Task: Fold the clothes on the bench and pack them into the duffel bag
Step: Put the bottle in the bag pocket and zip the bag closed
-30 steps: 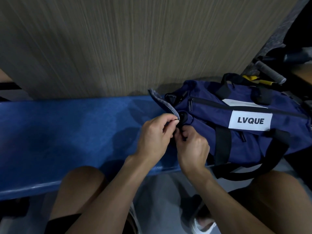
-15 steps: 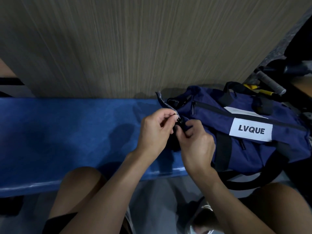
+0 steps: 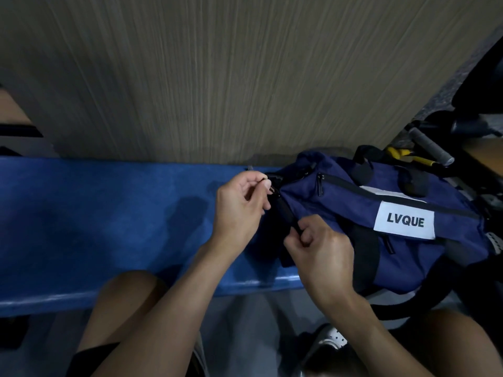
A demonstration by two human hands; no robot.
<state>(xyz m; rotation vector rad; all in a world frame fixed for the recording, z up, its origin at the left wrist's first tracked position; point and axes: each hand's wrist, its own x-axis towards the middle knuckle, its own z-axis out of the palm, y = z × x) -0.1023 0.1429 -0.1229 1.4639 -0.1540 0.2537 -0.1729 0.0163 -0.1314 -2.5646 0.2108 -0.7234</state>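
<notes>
A navy duffel bag with black straps and a white "LVQUE" label lies on the right end of the blue bench. My left hand pinches a small zipper pull at the bag's left end. My right hand grips a black strip along that same end, lower down and nearer to me. The bag's top zipper looks closed. No loose clothes are visible on the bench.
A wood-grain wall panel rises right behind the bench. Dark gear with a grey handle and yellow parts sits behind the bag at right. My bare knees and a white shoe are below the bench edge.
The grey flap that stood up at the bag's end has gone out of sight. My hands have parted: the left stays up at the pull, the right has dropped along the black strip.
</notes>
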